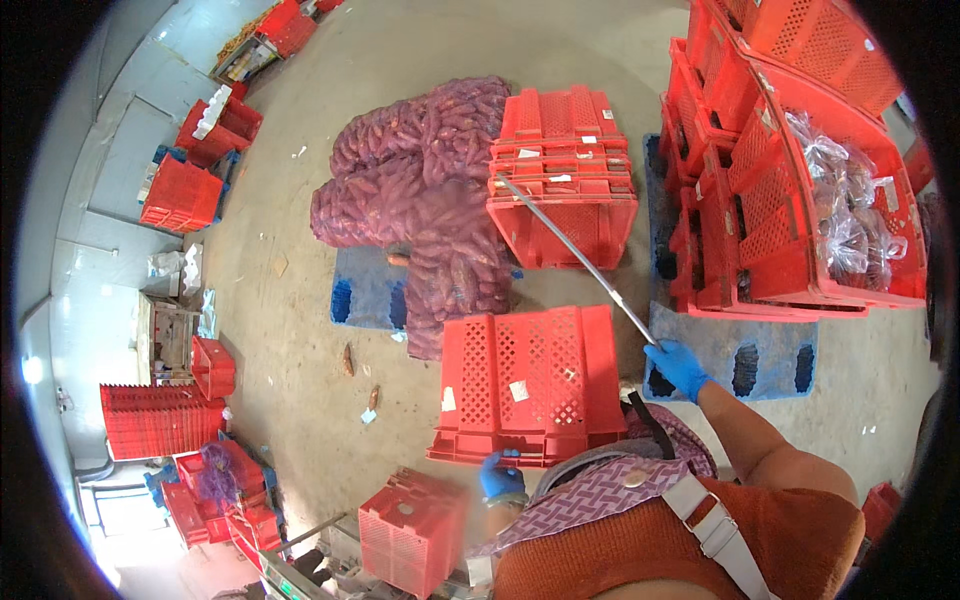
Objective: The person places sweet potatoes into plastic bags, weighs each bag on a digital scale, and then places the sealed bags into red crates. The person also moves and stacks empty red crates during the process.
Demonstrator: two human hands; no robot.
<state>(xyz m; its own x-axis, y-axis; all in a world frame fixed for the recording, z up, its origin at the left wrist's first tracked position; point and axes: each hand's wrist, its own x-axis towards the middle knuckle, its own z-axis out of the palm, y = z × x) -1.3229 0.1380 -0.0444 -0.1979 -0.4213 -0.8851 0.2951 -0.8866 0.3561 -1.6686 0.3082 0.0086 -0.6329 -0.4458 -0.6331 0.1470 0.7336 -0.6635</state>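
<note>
Gripping a long metal rod [580, 255] in right hand [678, 366] fingers, left hand [501, 478] closed on red crate [528, 385] edge

We see the scene in bright, even daylight, with colours vivid on the red crates [530, 385]. The strongest light enters at the lower left, where a doorway [125, 515] burns out to white glare. Shadows on the floor [400, 60] are soft and short. The fisheye lens bends straight edges toward the rim, and a black border rings the picture. The centre is sharp; detail smears and softens near the edges, most at the lower left.
</note>
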